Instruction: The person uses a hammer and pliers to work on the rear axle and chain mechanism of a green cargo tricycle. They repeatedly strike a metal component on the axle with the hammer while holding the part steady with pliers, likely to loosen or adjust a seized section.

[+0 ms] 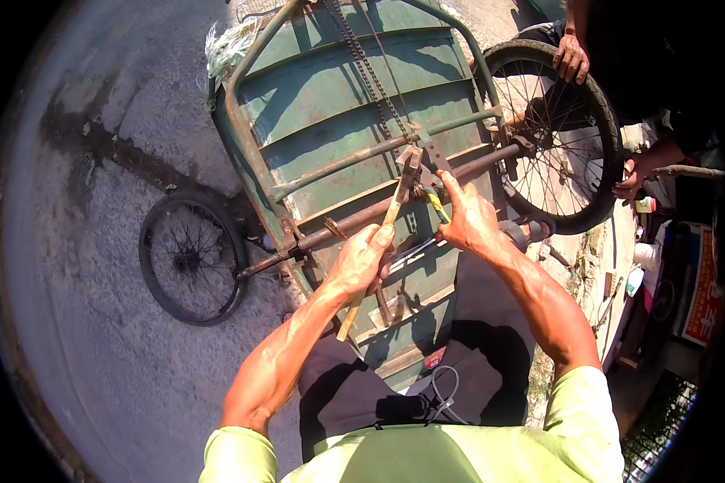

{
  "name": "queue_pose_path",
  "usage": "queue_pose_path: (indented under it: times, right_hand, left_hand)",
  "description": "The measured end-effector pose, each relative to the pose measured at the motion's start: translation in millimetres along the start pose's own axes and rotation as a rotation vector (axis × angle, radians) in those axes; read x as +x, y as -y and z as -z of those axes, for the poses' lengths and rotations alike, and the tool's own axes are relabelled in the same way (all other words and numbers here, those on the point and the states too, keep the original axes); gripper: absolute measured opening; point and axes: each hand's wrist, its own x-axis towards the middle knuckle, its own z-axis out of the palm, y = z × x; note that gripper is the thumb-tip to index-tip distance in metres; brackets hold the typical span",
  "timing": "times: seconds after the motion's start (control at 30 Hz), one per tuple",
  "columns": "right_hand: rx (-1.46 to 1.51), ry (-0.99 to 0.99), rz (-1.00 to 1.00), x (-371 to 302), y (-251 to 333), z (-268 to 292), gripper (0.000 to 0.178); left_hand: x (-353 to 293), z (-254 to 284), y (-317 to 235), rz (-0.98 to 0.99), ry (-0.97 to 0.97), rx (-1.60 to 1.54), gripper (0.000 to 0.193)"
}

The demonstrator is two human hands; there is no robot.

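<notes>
My left hand (361, 262) is closed round the wooden handle of a hammer (400, 193), whose head is up by the middle of a rusty axle (354, 220). My right hand (470, 216) grips a tool with a yellow-and-green handle (437, 207); its working end, close to the axle and hammer head, cannot be made out. Its index finger reaches forward along a metal piece. Both hands are over the underside of a green metal cart (346, 97), which lies overturned in front of me. A chain (362, 64) runs along its middle.
A spoked wheel (192, 259) is at the axle's left end. At the right, another person's hand (572, 58) rests on the tyre of a second wheel (608, 121), with their other hand (632, 179) lower down. Concrete ground (121, 322) spreads at left; a red sign (703, 282) stands at right.
</notes>
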Motion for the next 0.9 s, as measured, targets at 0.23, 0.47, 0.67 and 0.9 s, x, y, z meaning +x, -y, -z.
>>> queue_pose_path:
  times: [0.23, 0.47, 0.67, 0.9]
  right_hand:
    - [0.041, -0.006, -0.006, -5, -7, -3, 0.102]
    - [0.067, -0.028, -0.002, -7, -7, -4, 0.104]
    - [0.066, -0.039, 0.006, -15, -18, -16, 0.104]
    - [0.079, -0.078, 0.018, -15, -21, -20, 0.11]
  left_hand:
    - [-29, -10, -16, -0.135, -0.013, -0.068, 0.06]
    - [-13, -4, -2, 0.026, -0.011, 0.043, 0.056]
    - [-39, -15, -9, -0.135, -0.049, -0.046, 0.062]
    - [-40, -14, 6, -0.119, 0.008, -0.022, 0.062]
